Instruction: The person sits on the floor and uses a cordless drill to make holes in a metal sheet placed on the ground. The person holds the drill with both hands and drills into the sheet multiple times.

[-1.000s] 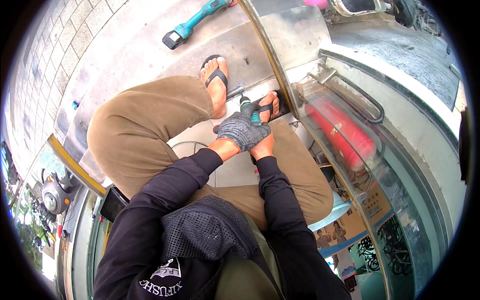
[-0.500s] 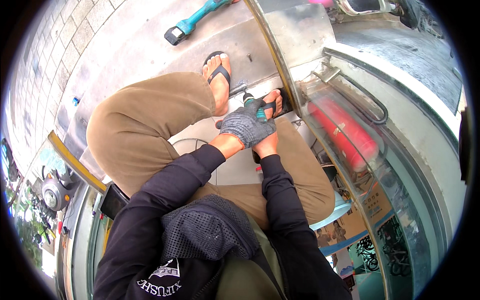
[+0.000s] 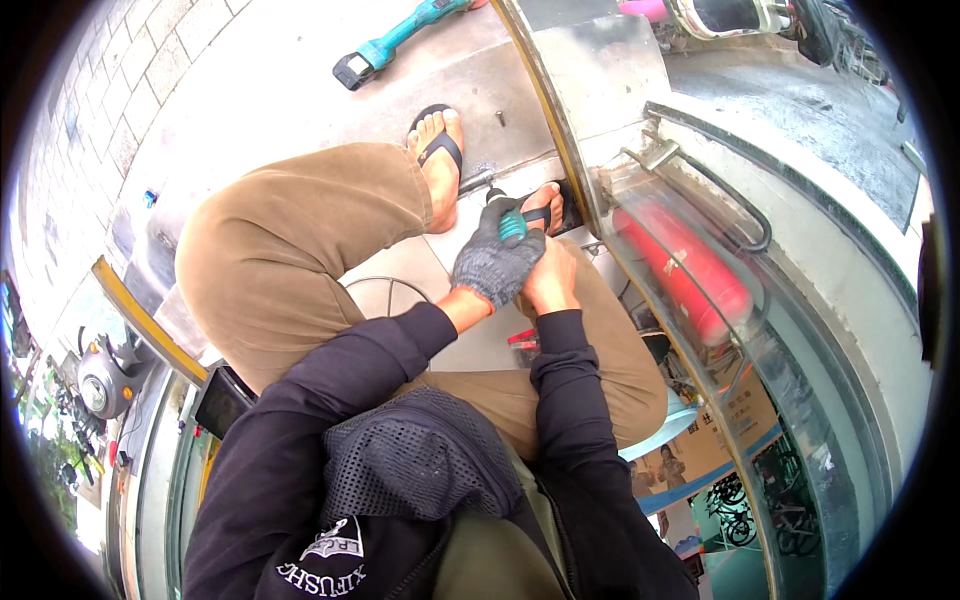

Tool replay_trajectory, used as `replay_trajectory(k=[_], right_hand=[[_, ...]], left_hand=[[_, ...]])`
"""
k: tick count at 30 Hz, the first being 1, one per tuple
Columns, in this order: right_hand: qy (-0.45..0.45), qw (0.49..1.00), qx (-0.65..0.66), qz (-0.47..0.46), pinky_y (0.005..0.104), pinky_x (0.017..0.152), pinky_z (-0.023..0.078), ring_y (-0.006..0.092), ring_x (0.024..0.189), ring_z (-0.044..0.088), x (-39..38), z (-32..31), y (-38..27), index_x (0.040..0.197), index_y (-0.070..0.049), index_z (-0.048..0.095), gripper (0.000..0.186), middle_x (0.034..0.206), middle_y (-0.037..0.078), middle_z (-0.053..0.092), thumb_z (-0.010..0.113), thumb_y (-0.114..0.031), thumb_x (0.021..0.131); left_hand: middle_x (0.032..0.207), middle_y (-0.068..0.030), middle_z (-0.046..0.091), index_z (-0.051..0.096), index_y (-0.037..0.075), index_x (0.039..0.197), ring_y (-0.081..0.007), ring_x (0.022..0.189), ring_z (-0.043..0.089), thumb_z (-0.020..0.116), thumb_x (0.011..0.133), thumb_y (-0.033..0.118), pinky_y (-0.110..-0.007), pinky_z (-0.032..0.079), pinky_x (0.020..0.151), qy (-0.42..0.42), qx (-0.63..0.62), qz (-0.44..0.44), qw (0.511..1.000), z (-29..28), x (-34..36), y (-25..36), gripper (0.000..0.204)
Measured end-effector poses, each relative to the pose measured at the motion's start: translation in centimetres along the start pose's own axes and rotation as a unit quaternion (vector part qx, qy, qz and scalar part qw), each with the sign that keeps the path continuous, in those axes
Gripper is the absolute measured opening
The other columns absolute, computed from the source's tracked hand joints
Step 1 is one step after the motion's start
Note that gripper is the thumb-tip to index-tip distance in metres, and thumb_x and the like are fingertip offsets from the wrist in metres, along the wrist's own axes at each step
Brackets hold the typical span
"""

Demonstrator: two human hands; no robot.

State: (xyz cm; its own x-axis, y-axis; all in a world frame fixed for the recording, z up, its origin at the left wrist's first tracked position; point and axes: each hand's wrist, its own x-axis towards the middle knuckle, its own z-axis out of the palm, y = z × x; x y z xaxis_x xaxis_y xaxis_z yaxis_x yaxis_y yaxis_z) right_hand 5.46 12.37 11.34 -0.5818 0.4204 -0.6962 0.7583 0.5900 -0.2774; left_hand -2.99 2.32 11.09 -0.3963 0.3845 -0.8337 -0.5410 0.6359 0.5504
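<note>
My left hand [image 3: 492,258], in a grey knit glove with an orange cuff, is closed around a teal power drill [image 3: 512,226]. My bare right hand [image 3: 550,272] is closed at the drill's handle, partly behind the glove. The drill's nose points at a metal fitting [image 3: 474,182] along the step's edge, between my sandalled feet [image 3: 440,170]; the glove hides much of the tool. A small dark screw-like piece [image 3: 500,118] lies on the step beyond.
A teal cordless tool [image 3: 395,40] lies on the upper step. Metal-framed glass [image 3: 600,215] and a red cylinder [image 3: 682,272] flank me at the right. A yellow-edged frame [image 3: 150,325] and grey rounded machine [image 3: 105,380] are at the left, a cardboard box [image 3: 700,460] at lower right.
Both hands have shifted a little to the right, with my left glove now more upright over the drill and more of a red object showing beneath my wrists.
</note>
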Motion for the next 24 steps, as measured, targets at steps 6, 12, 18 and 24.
replay_trajectory(k=[6,12,18,24], right_hand=[[0.026,0.999,0.016,0.017,0.0536,0.080,0.057,0.0442,0.092,0.074,-1.1,1.2,1.0,0.101,-0.011,0.073,0.034,0.089,0.021,0.076,0.078,-0.038,0.082],[0.039,0.992,0.097,0.066,0.0531,0.083,0.057,0.0445,0.097,0.073,-1.2,1.6,1.2,0.102,-0.011,0.072,0.035,0.095,0.020,0.077,0.078,-0.040,0.083],[0.026,0.993,0.064,0.091,0.0524,0.083,0.057,0.0441,0.099,0.073,-1.3,2.0,1.3,0.102,-0.011,0.071,0.037,0.096,0.021,0.077,0.080,-0.041,0.082],[0.020,0.995,0.061,0.081,0.0526,0.083,0.057,0.0443,0.099,0.073,-1.3,1.7,0.9,0.103,-0.012,0.071,0.038,0.095,0.021,0.077,0.080,-0.042,0.082]], left_hand=[[0.124,-0.0282,0.070,0.045,0.011,0.152,-0.0440,0.115,0.071,0.073,0.093,0.040,-0.046,0.056,0.098,0.031,-0.068,0.049,0.996,1.1,-1.2,-1.2,0.071],[0.126,-0.0239,0.070,0.046,0.006,0.149,-0.0381,0.116,0.071,0.076,0.092,0.039,-0.042,0.055,0.099,-0.012,0.007,0.034,0.999,0.7,-0.3,-0.3,0.073],[0.128,-0.0270,0.070,0.048,0.006,0.148,-0.0421,0.117,0.070,0.076,0.090,0.044,-0.045,0.055,0.100,-0.023,0.050,0.004,0.998,0.4,-0.4,-0.3,0.075],[0.128,-0.0276,0.070,0.049,0.007,0.147,-0.0436,0.117,0.070,0.077,0.090,0.042,-0.046,0.055,0.100,-0.013,0.058,-0.003,0.998,0.4,-0.4,-0.3,0.073]])
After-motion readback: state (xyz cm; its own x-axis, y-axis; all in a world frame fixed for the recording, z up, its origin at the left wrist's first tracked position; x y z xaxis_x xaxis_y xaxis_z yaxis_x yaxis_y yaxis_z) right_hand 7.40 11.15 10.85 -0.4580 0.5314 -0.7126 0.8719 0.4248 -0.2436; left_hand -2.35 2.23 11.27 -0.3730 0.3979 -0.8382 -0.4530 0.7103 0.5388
